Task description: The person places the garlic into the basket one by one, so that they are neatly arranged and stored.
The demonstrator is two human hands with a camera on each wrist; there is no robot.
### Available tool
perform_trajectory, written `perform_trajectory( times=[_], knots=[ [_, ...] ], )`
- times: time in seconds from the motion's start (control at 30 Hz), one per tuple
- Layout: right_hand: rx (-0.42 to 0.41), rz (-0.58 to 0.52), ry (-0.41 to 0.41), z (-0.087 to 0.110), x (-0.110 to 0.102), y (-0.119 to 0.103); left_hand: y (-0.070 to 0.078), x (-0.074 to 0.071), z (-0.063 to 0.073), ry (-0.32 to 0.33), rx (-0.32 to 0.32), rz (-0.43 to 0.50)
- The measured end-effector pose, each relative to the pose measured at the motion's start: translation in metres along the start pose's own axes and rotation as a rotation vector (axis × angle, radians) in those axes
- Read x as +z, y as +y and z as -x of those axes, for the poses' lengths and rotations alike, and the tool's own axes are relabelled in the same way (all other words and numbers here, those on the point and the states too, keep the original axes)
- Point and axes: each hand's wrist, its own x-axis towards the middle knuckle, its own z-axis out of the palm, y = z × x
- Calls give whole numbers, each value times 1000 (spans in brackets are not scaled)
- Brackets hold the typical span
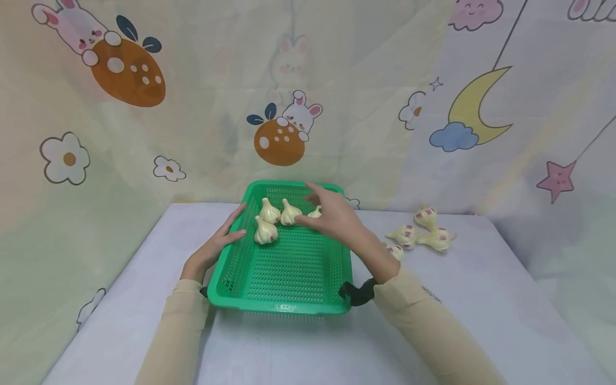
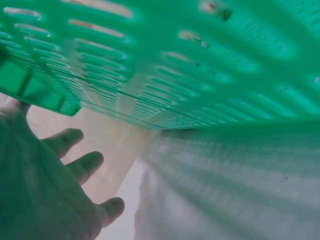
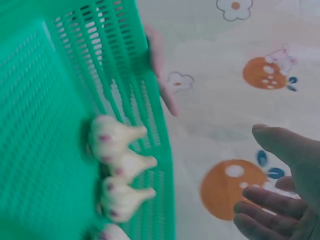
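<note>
A green plastic basket [image 1: 280,307] with slotted sides stands on the table in front of me. Several garlic bulbs lie toward its back, among them one at the left [image 1: 266,231] and one in the middle [image 1: 291,213]; another bulb [image 1: 315,212] is partly covered by my right hand. My left hand [image 1: 216,246] rests against the left rim, thumb over the edge; in the left wrist view its other fingers [image 2: 86,166] are straight and spread beside the wall. Above the basket's back right, my right hand [image 1: 334,216] has thumb and fingers apart, holding nothing.
To the right of the basket, more garlic bulbs [image 1: 437,239] lie in a loose group on the white table [image 1: 471,310], one partly hidden behind my right forearm. A patterned cloth [image 1: 356,80] hangs behind the table's back edge.
</note>
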Motion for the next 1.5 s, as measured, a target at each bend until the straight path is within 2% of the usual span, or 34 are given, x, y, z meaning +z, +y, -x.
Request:
perform_trajectory(
  times=[0.13,0.23,0.33,0.6,0.83,1.03,1.27,1.5],
  knots=[
    [-53,83,78,21,-18,14,0,0,0,-3,6,7],
    [-89,168,135,38,-28,34,-1,0,-2,-7,12,6],
    [-82,236,187,54,-37,60,0,0,-3,-6,9,6],
    [-53,330,314,87,-48,139,1,0,-3,2,4,-14],
    [54,384,279,103,-52,193,-1,-2,-2,-2,-2,-12],
    [134,373,269,114,-56,225,-1,-1,0,0,-6,-6],
    [186,306,243,121,-61,252,0,0,1,-8,-1,5],
    [279,218,193,120,-66,268,-1,-1,2,-11,-2,-1]
  ],
)
